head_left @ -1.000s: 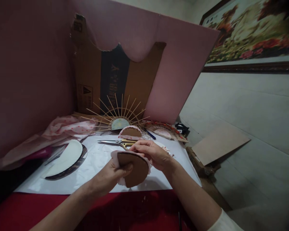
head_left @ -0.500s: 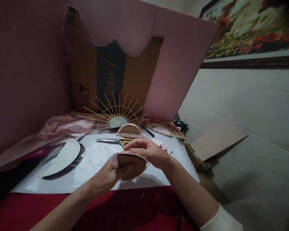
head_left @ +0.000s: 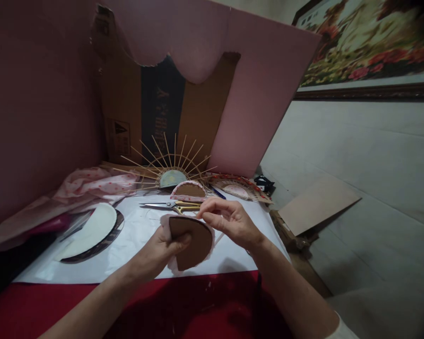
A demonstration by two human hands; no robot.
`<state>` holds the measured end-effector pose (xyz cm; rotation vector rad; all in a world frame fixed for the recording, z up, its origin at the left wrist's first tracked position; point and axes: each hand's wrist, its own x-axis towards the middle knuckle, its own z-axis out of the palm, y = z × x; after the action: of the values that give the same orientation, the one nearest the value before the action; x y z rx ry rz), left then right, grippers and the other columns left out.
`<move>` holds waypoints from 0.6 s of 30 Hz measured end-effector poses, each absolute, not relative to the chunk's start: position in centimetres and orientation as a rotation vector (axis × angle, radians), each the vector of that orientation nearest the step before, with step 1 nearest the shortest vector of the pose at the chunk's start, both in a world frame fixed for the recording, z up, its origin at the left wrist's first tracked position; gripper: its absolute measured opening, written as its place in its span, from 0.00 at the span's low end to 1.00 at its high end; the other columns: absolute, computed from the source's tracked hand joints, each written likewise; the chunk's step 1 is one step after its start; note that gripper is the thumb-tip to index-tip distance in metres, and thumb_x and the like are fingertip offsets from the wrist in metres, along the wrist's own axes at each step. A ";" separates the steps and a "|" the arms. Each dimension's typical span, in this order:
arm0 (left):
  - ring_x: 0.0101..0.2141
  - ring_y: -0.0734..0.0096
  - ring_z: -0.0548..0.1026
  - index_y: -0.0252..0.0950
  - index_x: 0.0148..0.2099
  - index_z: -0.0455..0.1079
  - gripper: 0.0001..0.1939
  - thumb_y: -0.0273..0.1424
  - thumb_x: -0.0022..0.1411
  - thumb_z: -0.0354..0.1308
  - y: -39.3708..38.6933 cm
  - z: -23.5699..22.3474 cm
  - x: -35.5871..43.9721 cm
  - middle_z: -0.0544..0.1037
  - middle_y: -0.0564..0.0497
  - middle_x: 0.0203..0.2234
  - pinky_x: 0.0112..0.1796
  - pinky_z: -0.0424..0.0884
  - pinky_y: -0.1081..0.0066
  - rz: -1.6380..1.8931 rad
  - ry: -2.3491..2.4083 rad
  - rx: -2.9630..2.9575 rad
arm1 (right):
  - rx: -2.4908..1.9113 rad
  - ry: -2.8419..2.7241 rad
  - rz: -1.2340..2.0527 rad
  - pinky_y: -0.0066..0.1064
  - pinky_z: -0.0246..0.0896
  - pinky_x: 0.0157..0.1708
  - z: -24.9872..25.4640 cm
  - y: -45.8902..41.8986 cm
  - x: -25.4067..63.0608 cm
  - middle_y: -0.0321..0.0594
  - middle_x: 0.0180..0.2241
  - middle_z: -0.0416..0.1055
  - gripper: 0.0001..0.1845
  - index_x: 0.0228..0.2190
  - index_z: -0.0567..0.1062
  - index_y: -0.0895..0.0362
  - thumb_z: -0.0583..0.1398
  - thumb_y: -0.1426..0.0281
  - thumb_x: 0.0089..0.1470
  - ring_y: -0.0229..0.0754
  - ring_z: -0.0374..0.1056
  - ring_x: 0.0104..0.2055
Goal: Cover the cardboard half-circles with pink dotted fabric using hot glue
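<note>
A brown cardboard half-circle (head_left: 194, 242) with pale cloth behind it and sticking out past its edges is gripped by my left hand (head_left: 167, 249), thumb across the front. My right hand (head_left: 231, 219) is at its upper right edge, thumb and forefinger pinched together. Whatever may be between those fingertips is too small to make out. Just beyond lie scissors (head_left: 178, 206) with yellow handles. Behind them rests a second cardboard half-circle (head_left: 191, 190), its rim wrapped in pink dotted cloth.
A fan frame of thin sticks (head_left: 173, 162) stands at the back, beside a finished-looking dotted fan (head_left: 236, 188). Pink dotted cloth (head_left: 88, 186) is heaped at left, near a white half-round piece (head_left: 95, 230). White sheeting (head_left: 134, 245) covers the red table (head_left: 183, 306). Pink board (head_left: 254, 94) rises behind.
My left hand has tipped the cardboard half-circle up so its brown face shows more. My right hand has moved off it slightly to the right, and its fingers have drawn into a pinch.
</note>
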<state>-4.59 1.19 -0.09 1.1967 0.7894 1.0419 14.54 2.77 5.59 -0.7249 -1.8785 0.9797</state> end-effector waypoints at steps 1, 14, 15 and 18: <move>0.39 0.60 0.75 0.38 0.42 0.78 0.13 0.35 0.53 0.65 1.2 -0.1 -4.6 0.81 0.47 0.37 0.41 0.69 0.69 1.043 0.781 1.189 | -0.747 -1.896 0.939 0.33 0.58 0.40 5.6 2.6 14.6 0.38 0.32 0.72 0.08 0.30 0.77 0.55 0.61 0.65 0.55 0.41 0.66 0.38; 0.41 0.61 0.73 0.38 0.46 0.76 0.17 0.36 0.54 0.65 1.7 -1.0 -4.7 0.80 0.47 0.40 0.42 0.68 0.69 1.024 0.727 1.164 | -0.818 -1.948 0.714 0.30 0.58 0.33 5.1 2.5 14.3 0.36 0.28 0.69 0.08 0.25 0.72 0.58 0.58 0.72 0.56 0.37 0.63 0.31; 0.41 0.61 0.73 0.38 0.47 0.75 0.18 0.37 0.54 0.65 1.7 -1.1 -4.7 0.80 0.48 0.40 0.42 0.68 0.68 1.022 0.716 1.158 | -0.807 -1.950 0.691 0.29 0.58 0.33 5.1 2.4 14.2 0.37 0.28 0.69 0.08 0.26 0.72 0.58 0.58 0.72 0.56 0.37 0.62 0.31; 0.41 0.63 0.73 0.38 0.47 0.75 0.18 0.38 0.54 0.65 1.9 -1.2 -4.7 0.80 0.49 0.40 0.42 0.68 0.68 1.029 0.720 1.159 | -0.778 -1.957 0.609 0.29 0.57 0.32 5.1 2.1 14.1 0.37 0.28 0.68 0.07 0.27 0.72 0.58 0.58 0.73 0.56 0.37 0.62 0.31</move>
<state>-4.66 1.87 -1.21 1.1592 0.7197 1.0294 14.14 2.05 5.15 -0.7778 -1.9573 0.6093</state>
